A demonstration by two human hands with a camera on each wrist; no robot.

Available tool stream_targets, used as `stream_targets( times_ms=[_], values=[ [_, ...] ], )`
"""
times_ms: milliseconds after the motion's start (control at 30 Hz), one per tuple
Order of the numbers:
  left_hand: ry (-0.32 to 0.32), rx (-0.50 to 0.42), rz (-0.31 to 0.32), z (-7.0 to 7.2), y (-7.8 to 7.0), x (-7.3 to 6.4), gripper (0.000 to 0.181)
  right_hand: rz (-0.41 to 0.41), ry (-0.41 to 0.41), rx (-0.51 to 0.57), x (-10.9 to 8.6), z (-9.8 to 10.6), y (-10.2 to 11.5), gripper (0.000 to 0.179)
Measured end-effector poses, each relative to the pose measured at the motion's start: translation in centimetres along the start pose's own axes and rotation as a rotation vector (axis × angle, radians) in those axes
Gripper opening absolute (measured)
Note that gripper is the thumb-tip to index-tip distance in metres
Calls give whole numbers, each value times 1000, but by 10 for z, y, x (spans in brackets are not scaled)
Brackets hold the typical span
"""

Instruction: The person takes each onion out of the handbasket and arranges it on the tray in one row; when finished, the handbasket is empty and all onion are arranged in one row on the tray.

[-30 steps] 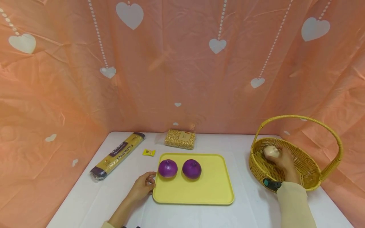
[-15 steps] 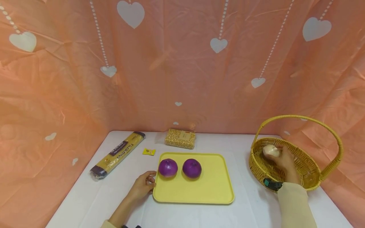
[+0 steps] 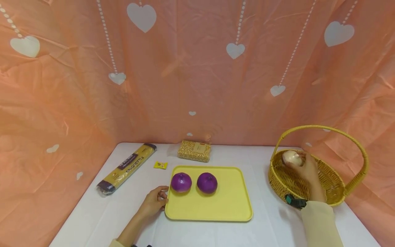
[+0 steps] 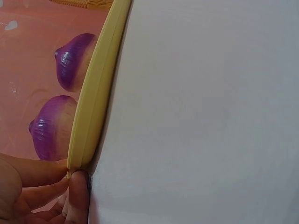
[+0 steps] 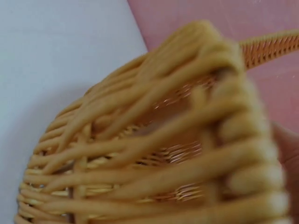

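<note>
On the yellow tray (image 3: pixel 222 202) rest two purple onions, one at the left (image 3: pixel 181 182) and another (image 3: pixel 207 183) beside it. My left hand (image 3: pixel 154 202) pinches the tray's left edge between thumb and fingers. In the left wrist view the thumb is by the rim's underside. At the right, my right hand (image 3: pixel 308 169) grips a pale, rounded onion (image 3: pixel 291 158) with a darker edge, at the far left part of the wicker basket (image 3: pixel 277 183). The basket's woven wall (image 5: pixel 140 163) fills the right wrist view and hides the onion there.
A spaghetti packet (image 3: pixel 128 168) lies at the left. Near it is a small yellow wrapped packet (image 3: pixel 160 165). Behind the tray is a clear pack of golden kernels (image 3: pixel 194 151). The basket's tall handle (image 3: pixel 327 127) arches over it. A peach curtain (image 3: pixel 197 85) surrounds the table.
My right hand has lifted the onion slightly up and to the left inside the basket, turning it a little. My left hand stays at the tray's edge.
</note>
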State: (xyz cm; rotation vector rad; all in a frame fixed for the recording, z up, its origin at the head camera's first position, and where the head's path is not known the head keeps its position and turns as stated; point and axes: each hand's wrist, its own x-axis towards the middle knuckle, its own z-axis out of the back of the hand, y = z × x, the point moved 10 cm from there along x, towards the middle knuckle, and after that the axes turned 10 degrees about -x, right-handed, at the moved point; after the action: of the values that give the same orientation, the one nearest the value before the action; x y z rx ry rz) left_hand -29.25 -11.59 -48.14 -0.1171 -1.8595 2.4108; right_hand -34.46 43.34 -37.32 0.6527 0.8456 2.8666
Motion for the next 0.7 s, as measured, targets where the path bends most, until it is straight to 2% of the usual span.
stream_targets(
  times_ms=[467, 700],
  values=[
    [8, 9, -26, 0, -3, 0, 44, 103, -153, 31, -8, 19, 35, 58],
    [15, 3, -27, -1, -1, 1, 44, 92, -129, 40, -14, 21, 44, 60]
  ],
)
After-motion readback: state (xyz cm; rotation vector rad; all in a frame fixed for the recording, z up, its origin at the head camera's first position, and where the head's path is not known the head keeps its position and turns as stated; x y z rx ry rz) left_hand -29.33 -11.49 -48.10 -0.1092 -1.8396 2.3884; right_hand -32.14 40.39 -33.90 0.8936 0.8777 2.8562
